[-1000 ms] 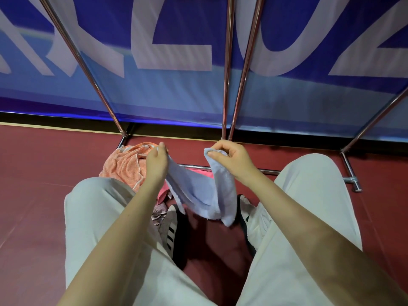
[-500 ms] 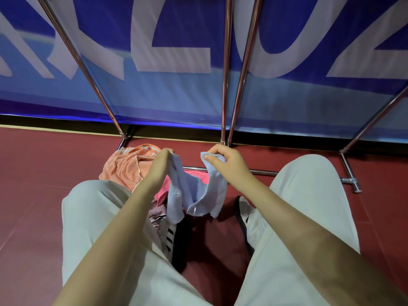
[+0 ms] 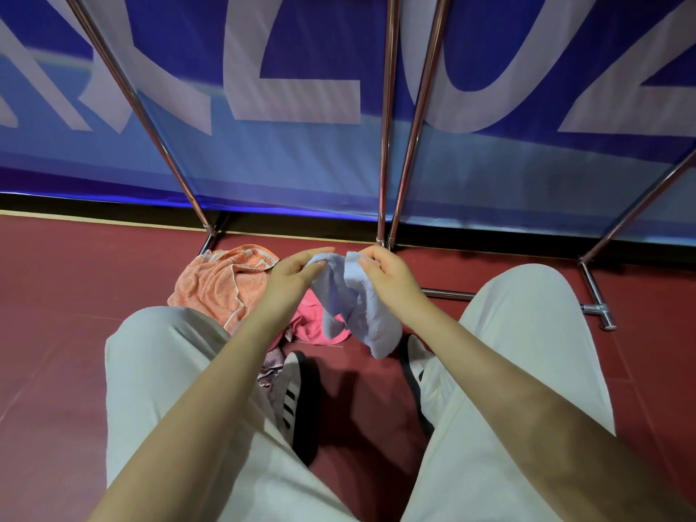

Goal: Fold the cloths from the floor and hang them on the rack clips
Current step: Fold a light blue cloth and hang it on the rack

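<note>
A pale blue cloth hangs doubled between my hands above my knees. My left hand pinches one top corner and my right hand pinches the other, the two corners almost touching. On the red floor behind my left hand lie an orange cloth, a pink cloth and a small greyish-purple one, partly hidden by my arm and knee. The rack's metal poles rise in front of me; no clips are in view.
The rack's base bar and foot lie on the floor to the right. A blue banner stands close behind the poles. My squatting legs in pale trousers and striped shoes fill the foreground.
My hands have come together, bringing the blue cloth's two top corners close. The cloth, spread wide a second ago, now hangs folded in half.
</note>
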A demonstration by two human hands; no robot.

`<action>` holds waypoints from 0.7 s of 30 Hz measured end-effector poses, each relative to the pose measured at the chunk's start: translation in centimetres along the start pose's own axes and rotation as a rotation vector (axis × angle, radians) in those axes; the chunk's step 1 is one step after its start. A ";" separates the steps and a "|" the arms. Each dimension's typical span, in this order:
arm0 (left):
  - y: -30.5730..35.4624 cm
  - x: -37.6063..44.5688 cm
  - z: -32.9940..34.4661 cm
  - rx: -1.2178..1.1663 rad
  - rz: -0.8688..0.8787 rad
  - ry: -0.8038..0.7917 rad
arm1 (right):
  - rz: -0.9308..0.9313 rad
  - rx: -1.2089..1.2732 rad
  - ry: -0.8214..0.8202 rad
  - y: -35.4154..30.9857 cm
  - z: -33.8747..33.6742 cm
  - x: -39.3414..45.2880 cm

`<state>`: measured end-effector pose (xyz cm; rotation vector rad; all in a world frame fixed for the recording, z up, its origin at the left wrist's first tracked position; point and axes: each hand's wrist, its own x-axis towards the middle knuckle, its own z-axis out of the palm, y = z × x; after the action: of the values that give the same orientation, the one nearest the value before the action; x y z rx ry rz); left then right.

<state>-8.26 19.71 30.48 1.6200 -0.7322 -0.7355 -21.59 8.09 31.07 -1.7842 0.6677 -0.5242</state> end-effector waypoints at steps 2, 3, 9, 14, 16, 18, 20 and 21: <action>0.6 -0.3 0.4 0.008 0.034 0.038 | 0.011 0.055 0.014 -0.3 -0.1 -0.1; 0.6 -0.3 0.5 -0.004 0.042 0.053 | 0.013 0.089 0.021 -0.4 -0.1 -0.2; 0.8 -0.5 1.4 -0.285 -0.039 0.077 | 0.017 0.212 0.022 -1.2 0.1 -0.5; 0.6 -0.8 2.3 -0.346 -0.058 0.064 | -0.050 0.213 -0.038 -1.8 0.4 -1.2; 0.7 -0.9 2.5 -0.391 -0.072 0.063 | -0.047 0.219 -0.003 -1.8 0.6 -1.3; 0.9 -1.0 2.7 -0.436 -0.078 0.053 | -0.034 0.221 0.058 -1.6 0.7 -1.0; 0.8 -1.1 2.9 -0.464 -0.074 0.048 | -0.021 0.200 0.110 -1.2 0.7 -0.7; 0.8 -1.1 3.0 -0.469 -0.072 0.048 | -0.016 0.196 0.123 -1.1 0.8 -0.6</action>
<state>-11.32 18.67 30.90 1.2348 -0.4263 -0.8455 -21.32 9.26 31.90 -1.5845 0.6636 -0.6909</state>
